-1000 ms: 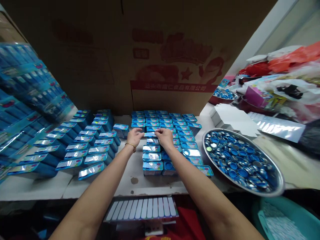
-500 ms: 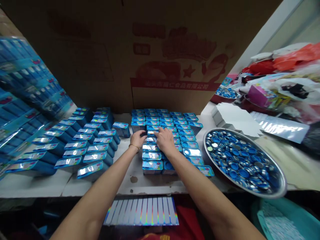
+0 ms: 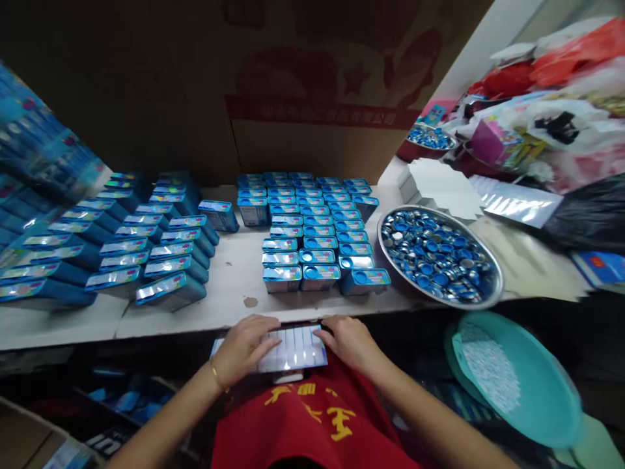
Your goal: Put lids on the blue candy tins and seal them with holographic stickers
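Observation:
Low in front of the table, before a red apron, is a shiny white striped sheet (image 3: 295, 348) with narrow upright bands. My left hand (image 3: 247, 348), wearing a thin bracelet, grips its left end with the thumb across the top. At the right end, my right hand (image 3: 354, 342) has its thumb and fingers closed on the edge. Just beyond, on the table, small blue boxes (image 3: 319, 273) stand in tight rows; several have a round recess on top. A single blue box (image 3: 219, 212) stands left of them.
A steel bowl (image 3: 493, 286) of blue and silver caps stands at the right. Rows of blue boxes (image 3: 163, 286) fill the left. A large cardboard carton (image 3: 303, 143) walls the back. White card pieces (image 3: 439, 185) lie behind the bowl; a turquoise basin (image 3: 547, 384) sits below.
Both hands have come back from the rows of boxes, down to the striped sheet, and now hold its ends. The view has tilted downward.

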A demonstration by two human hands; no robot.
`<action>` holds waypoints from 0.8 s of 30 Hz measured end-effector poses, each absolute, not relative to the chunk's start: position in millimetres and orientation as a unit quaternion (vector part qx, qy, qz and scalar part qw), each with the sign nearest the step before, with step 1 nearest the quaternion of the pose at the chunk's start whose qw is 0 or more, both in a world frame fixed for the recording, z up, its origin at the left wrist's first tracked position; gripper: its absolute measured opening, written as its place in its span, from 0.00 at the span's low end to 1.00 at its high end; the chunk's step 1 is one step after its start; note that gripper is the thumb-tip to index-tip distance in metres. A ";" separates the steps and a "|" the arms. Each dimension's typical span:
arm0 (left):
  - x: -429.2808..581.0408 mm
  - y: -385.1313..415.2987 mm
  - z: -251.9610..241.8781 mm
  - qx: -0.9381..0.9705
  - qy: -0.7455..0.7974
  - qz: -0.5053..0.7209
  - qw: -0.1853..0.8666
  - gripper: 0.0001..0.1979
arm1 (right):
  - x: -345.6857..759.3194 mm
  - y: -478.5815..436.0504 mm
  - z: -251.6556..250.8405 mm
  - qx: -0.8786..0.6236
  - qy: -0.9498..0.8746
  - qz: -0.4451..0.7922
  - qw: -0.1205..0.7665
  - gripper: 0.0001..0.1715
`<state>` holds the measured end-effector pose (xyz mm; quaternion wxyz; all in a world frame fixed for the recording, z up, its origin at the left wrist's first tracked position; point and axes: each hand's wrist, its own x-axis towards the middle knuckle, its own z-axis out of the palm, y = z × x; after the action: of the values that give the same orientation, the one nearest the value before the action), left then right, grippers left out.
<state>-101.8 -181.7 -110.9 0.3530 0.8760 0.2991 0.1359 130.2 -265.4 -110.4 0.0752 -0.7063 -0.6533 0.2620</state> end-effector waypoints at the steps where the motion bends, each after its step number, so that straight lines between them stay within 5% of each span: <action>1: -100.6 -189.1 -118.3 0.890 0.289 0.128 0.329 0.15 | 126.3 -272.6 -124.8 -0.732 -0.623 0.262 0.089 0.17; 6: -94.8 -199.7 -143.1 0.924 0.263 0.111 0.255 0.19 | 107.9 -287.0 -183.0 -0.740 -0.494 0.353 0.290 0.16; 14: -127.2 -225.9 -161.0 0.911 0.354 0.102 0.185 0.25 | 88.7 -308.8 -203.9 -0.569 -0.333 0.563 0.499 0.30; 18: -154.0 -249.9 -157.7 0.894 0.414 0.122 0.122 0.25 | 94.1 -331.0 -170.6 -0.531 -0.472 0.525 0.469 0.31; 21: -165.5 -275.4 -144.2 0.880 0.432 0.169 0.096 0.11 | 95.8 -350.8 -148.0 -0.512 -0.642 0.387 0.420 0.24; 24: -169.0 -302.4 -129.8 0.864 0.435 0.246 0.072 0.09 | 94.5 -366.4 -138.6 -0.459 -0.745 0.238 0.422 0.22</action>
<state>-169.0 -302.4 -129.8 0.0717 0.8635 0.4346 0.2457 94.5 -366.4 -138.6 0.4223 -0.4587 -0.7448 0.2376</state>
